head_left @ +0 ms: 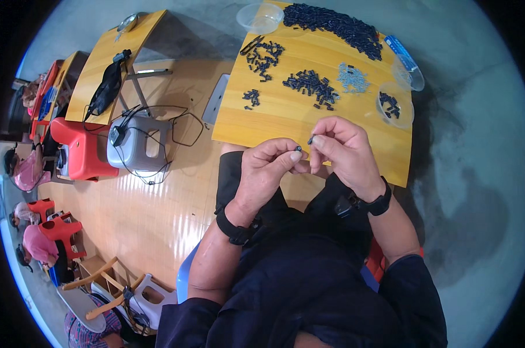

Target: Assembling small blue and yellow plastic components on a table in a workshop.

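My left hand pinches a small black cylindrical piece between thumb and forefinger, its round end facing up. Close beside it, my right hand has thumb and forefinger closed on a tiny dark part; its exact kind is too small to tell. Both hands hover just over the near edge of the yellow wooden table. Beyond them lie a middle heap of short black pieces, a heap of small silvery-grey parts and a looser group of black pieces.
A large black heap covers the table's far side. Clear plastic bowls stand at the far left and right, near a blue box. Black tweezers lie at the left edge. Stools, cables and several people are off left.
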A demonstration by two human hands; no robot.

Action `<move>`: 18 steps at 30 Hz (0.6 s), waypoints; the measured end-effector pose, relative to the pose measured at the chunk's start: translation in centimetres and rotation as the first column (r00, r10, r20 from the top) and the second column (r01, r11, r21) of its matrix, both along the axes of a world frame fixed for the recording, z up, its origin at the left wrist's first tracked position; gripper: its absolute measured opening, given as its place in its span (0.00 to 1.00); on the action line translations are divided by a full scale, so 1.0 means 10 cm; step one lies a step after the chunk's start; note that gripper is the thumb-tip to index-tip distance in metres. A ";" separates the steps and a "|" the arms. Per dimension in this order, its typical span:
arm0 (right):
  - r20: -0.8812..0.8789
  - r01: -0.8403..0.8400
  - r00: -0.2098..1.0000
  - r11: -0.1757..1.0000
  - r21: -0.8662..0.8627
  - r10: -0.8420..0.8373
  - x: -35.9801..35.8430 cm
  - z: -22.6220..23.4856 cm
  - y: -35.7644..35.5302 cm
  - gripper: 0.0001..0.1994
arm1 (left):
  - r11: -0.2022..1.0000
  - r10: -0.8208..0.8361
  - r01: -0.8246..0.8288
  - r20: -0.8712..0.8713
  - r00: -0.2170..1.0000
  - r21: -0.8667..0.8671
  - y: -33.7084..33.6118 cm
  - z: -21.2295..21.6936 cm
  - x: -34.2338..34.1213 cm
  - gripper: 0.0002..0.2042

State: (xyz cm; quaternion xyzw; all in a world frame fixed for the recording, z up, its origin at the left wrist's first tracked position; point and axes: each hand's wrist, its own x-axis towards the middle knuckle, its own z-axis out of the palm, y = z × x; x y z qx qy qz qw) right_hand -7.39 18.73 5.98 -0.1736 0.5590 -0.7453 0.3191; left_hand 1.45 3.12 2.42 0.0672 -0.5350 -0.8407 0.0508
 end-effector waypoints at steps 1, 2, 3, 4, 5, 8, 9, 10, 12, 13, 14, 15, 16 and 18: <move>-0.002 0.002 1.000 1.000 -0.001 -0.002 0.02 0.01 -0.01 0.04 | 1.000 -0.010 0.010 -0.016 1.000 -0.002 0.00 0.00 0.00 0.05; 0.000 -0.002 1.000 1.000 -0.022 0.002 0.04 0.00 -0.02 0.04 | 1.000 -0.019 0.019 -0.031 0.999 -0.003 0.00 0.00 0.00 0.05; 0.001 -0.005 1.000 0.999 -0.043 0.005 0.05 0.00 -0.03 0.04 | 1.000 -0.020 0.020 -0.032 0.999 -0.004 0.00 0.01 0.00 0.05; -0.001 -0.005 1.000 0.999 -0.044 0.005 0.05 0.00 -0.03 0.04 | 1.000 -0.021 0.020 -0.027 0.999 -0.017 0.00 0.04 0.01 0.05; 0.004 -0.002 1.000 0.999 -0.051 0.002 0.06 0.00 -0.02 0.03 | 0.999 -0.022 0.021 -0.021 1.000 -0.028 0.00 0.05 0.01 0.05; 0.003 -0.002 1.000 0.998 -0.057 0.002 0.08 0.01 -0.03 0.03 | 0.999 -0.040 0.039 -0.026 0.999 -0.026 0.00 0.08 0.03 0.05; -0.002 -0.004 1.000 0.998 -0.055 0.004 0.08 0.01 -0.03 0.03 | 0.999 -0.039 0.038 -0.028 0.999 -0.025 0.00 0.07 0.03 0.05; -0.004 -0.006 1.000 0.999 -0.054 0.005 0.09 0.02 -0.03 0.03 | 0.998 -0.045 0.044 -0.037 0.998 -0.036 -0.01 0.07 0.04 0.05; -0.032 -0.014 0.999 1.000 -0.017 0.014 0.10 0.02 -0.02 0.03 | 0.998 -0.053 0.052 -0.038 0.998 -0.048 -0.01 0.07 0.04 0.05; -0.029 -0.014 0.999 1.000 -0.017 0.014 0.10 0.01 -0.02 0.03 | 0.998 -0.042 0.041 -0.022 0.999 -0.056 0.00 0.08 0.03 0.05; -0.031 -0.012 0.999 1.000 -0.015 0.011 0.11 0.01 -0.02 0.03 | 0.998 -0.031 0.030 -0.010 0.999 -0.064 0.01 0.09 0.03 0.05; -0.032 -0.009 0.999 1.000 -0.013 0.009 0.11 0.01 -0.02 0.03 | 0.998 -0.031 0.030 -0.011 0.999 -0.063 0.01 0.09 0.04 0.05; -0.032 -0.009 0.999 1.000 -0.012 0.009 0.12 0.01 -0.02 0.03 | 0.998 -0.025 0.024 -0.015 1.000 -0.059 0.02 0.09 0.05 0.05; -0.034 -0.012 0.999 1.000 0.000 0.012 0.12 0.02 -0.03 0.03 | 0.998 -0.016 0.014 -0.019 1.000 -0.056 0.01 0.10 0.06 0.05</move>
